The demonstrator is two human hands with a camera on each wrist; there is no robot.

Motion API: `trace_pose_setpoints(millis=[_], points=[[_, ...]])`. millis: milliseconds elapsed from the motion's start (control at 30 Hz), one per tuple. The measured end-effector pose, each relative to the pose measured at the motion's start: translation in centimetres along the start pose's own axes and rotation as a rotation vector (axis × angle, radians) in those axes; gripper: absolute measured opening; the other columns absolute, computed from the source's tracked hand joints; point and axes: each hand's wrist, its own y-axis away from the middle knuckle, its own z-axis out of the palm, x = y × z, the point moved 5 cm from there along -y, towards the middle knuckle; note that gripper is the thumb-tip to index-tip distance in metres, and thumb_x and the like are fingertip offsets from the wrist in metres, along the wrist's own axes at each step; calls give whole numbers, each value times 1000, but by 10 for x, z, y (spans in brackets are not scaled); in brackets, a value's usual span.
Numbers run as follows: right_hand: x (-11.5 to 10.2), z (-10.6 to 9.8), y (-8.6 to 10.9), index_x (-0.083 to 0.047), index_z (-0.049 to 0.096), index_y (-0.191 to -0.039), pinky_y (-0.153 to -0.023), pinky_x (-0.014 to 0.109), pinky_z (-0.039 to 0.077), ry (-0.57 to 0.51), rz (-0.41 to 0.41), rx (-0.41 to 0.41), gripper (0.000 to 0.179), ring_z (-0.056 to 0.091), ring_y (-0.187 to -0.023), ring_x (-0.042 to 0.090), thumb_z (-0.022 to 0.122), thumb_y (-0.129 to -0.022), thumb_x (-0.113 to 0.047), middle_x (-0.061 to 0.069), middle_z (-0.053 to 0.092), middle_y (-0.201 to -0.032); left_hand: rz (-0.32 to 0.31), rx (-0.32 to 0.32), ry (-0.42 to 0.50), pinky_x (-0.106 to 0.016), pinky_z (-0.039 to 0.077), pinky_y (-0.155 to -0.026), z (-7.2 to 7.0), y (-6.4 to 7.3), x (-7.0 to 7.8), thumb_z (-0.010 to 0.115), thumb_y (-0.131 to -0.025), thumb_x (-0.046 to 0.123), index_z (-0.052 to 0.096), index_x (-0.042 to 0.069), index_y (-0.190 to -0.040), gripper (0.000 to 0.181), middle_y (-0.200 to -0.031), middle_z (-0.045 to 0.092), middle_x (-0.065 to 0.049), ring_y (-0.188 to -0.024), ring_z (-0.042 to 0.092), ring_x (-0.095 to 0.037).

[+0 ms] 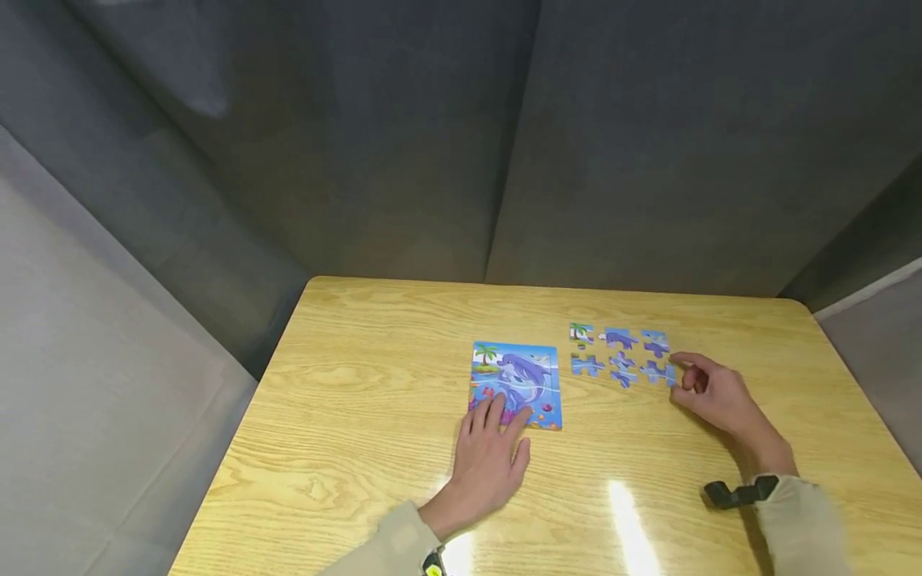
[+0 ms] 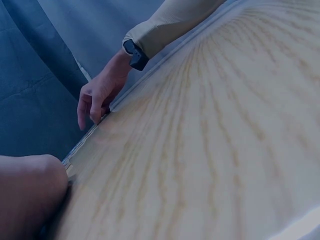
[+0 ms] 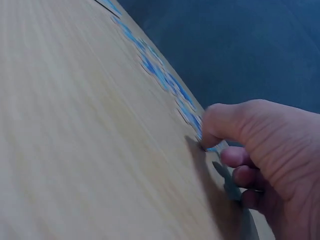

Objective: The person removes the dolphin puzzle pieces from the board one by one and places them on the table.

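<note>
One pale cloth [image 1: 94, 336] hangs at the far left, and we see a dark cloth [image 1: 396, 144] next to it, all along the back. Then comes the yellow wood counter [image 1: 346, 416]. Near the front we see a tan sleeve [image 1: 392, 548], a black strap with a yellow spot [image 1: 433, 566], and our left hand [image 1: 486, 460]. Its fingers are spread and rest on the bottom part of a square dolphin picture [image 1: 522, 376], which lies flat on the counter. Just right of it we have six loose puzzle pieces, three on top and three below. The palm tree piece [image 1: 579, 332] is above a blue piece [image 1: 587, 366]. Next, a dolphin piece [image 1: 619, 338] is above a purple and blue one [image 1: 623, 374]. Last, a top corner piece [image 1: 655, 346] is above the end piece [image 1: 655, 371]. Our right hand [image 1: 720, 396] is at that end piece, thumb and pointing finger bent with a gap between their tips; we cannot tell if they pinch it. Its wrist has a black band [image 1: 742, 494] beside another tan sleeve [image 1: 803, 524].
</note>
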Motion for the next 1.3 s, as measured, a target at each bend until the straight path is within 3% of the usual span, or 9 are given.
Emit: trace_pose_setpoints(millis=[167, 333, 467, 633, 1000, 1300], points=[[-10, -1, 6, -1, 68, -117, -58, 22, 34, -8, -28, 119, 31, 44, -62, 9, 76, -87, -4, 3, 56, -77, -3, -9, -6, -54, 35, -115, 2, -5, 0, 39, -110, 42, 47, 30, -157, 49, -160, 39, -15, -147, 35, -35], [-9, -3, 16, -2, 68, -112, -58, 20, 35, -11, 40, 159, 25, 44, -64, 8, 76, -89, -8, 4, 55, -79, 10, 23, -7, -54, 36, -113, 1, -6, 0, 42, -109, 41, 50, 29, -154, 48, -158, 41, -15, -145, 37, -35], [-7, -1, 25, -3, 67, -113, -58, 20, 35, -37, 66, 170, 23, 43, -64, 9, 75, -91, -7, 5, 55, -80, 19, 50, -2, -53, 37, -113, -1, -3, 1, 44, -109, 40, 51, 29, -154, 47, -157, 42, -15, -144, 38, -35], [-11, 6, 26, -1, 66, -114, -58, 21, 36, -33, 42, 154, 22, 45, -64, 10, 71, -93, -8, 5, 56, -79, 1, 42, 5, -53, 37, -112, 2, 2, 1, 44, -108, 41, 52, 30, -153, 47, -157, 43, -15, -143, 39, -34], [-6, 13, 24, 0, 67, -106, -55, 18, 38, -19, 56, 199, 17, 47, -62, 9, 72, -94, -9, 5, 57, -76, 7, 16, -9, -53, 37, -112, 3, 2, -2, 40, -110, 41, 51, 29, -154, 47, -159, 41, -16, -145, 37, -35], [-13, 9, 23, 1, 66, -106, -55, 18, 38, -24, 49, 237, 17, 47, -63, 10, 72, -92, -6, 6, 58, -76, 7, 50, -15, -53, 38, -112, 1, 0, 0, 42, -109, 40, 53, 29, -153, 47, -157, 42, -15, -144, 39, -35]])
